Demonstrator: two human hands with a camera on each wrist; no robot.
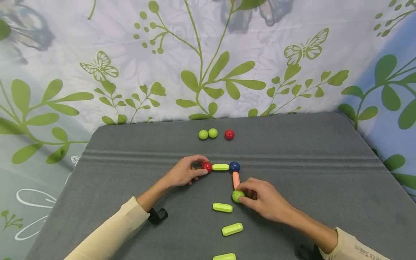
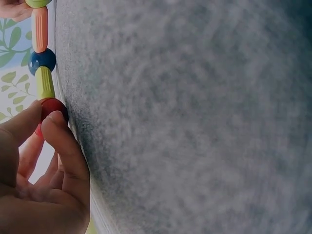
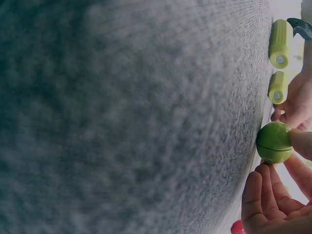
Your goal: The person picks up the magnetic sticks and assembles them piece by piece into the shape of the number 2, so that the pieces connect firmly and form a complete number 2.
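On the grey table lies a joined chain of balls and sticks. My left hand [image 1: 186, 171] pinches a red ball [image 1: 207, 166] at its left end, between thumb and fingers. From that ball a yellow-green stick [image 1: 220, 167] runs to a blue ball [image 1: 234, 167] at the corner. An orange stick [image 1: 236, 180] leads from the blue ball towards me and meets a green ball [image 1: 238, 196]. My right hand [image 1: 264, 199] pinches this green ball. In the right wrist view the green ball [image 3: 274, 142] shows a seam around its middle.
Three loose yellow-green sticks, the middle one [image 1: 232, 229] tilted, lie in a column nearer me. Farther back sit two green balls [image 1: 208, 133] and a red ball [image 1: 229, 134]. A patterned cloth [image 1: 162, 72] hangs behind the table [image 1: 308, 155].
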